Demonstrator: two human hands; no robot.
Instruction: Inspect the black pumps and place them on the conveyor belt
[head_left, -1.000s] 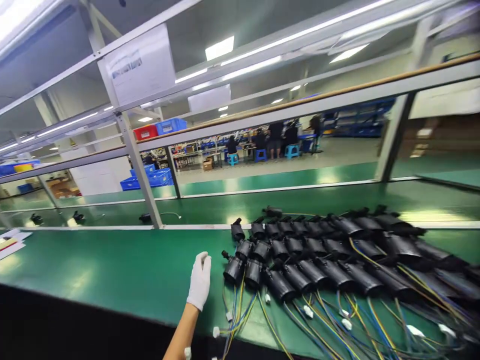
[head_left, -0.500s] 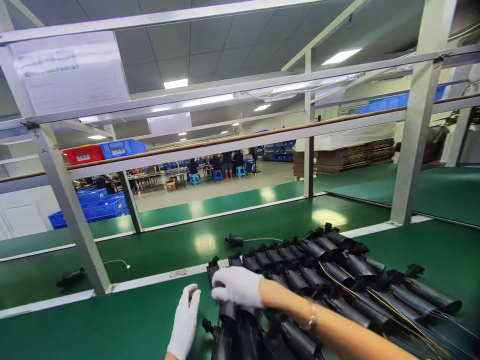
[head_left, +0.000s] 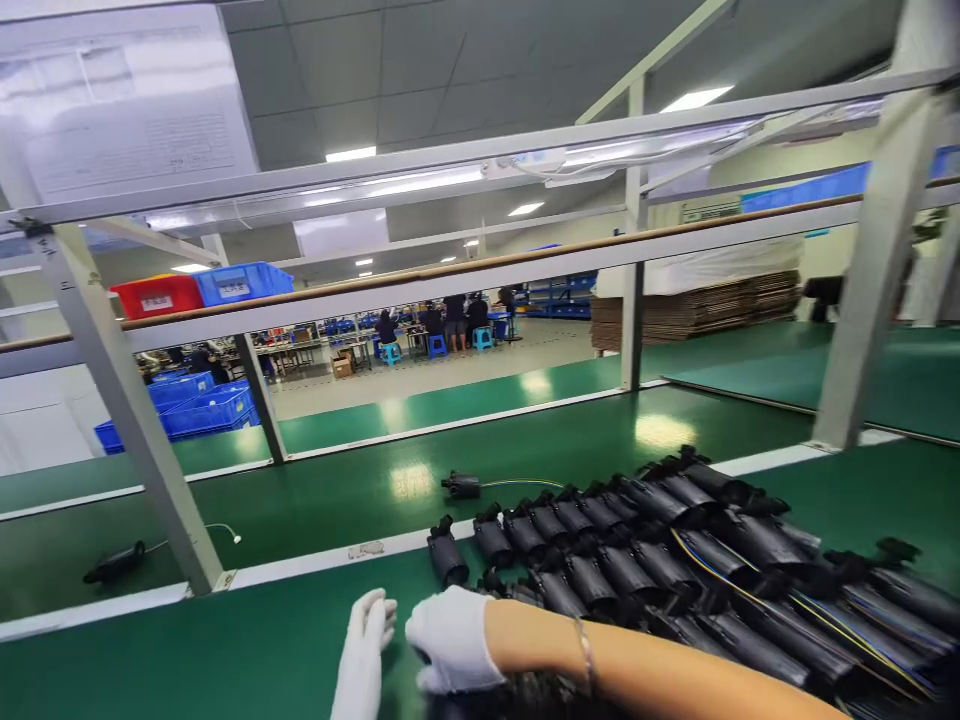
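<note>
Though most cylinders (head_left: 625, 572) already lie in rows along the strip (head_left: 322, 558), two sit unrowed beyond it; on its near side, the left hand (head_left: 365, 645) is loosely spread, empty, the right hand (head_left: 454, 640) curled, its hold hidden.

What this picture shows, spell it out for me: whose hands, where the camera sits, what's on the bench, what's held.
There is no machine arm here: these are a person's own two hands in white gloves, seen from a camera worn on that person's head, looking forward and down. On the green bench lie rows of black cylindrical parts, some with coloured wires. The left hand is raised beside them, fingers slightly bent, with nothing visible in it. The right hand is curled downward; its fingertips are out of sight, so I cannot tell whether it grips a part. Farther back are a red bin and a blue bin.
</note>
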